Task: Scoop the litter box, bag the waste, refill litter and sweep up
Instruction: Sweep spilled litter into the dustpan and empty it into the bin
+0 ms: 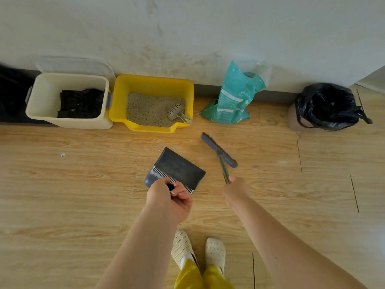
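Gripping a dark grey plastic dustpan (177, 168) by its handle, the left hand (169, 200) hovers above wooden floor (83, 195); the right hand (236, 189) clasps a grey flat-headed broom (218, 150), near the yellow plastic litter box (153, 86) far left.

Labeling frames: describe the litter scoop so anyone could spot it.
Along the grey baseboard stands a yellow plastic litter box, between a cream plastic bin and a teal litter bag. In its right corner lies the pale grey perforated plastic scoop, the only thing on the litter.
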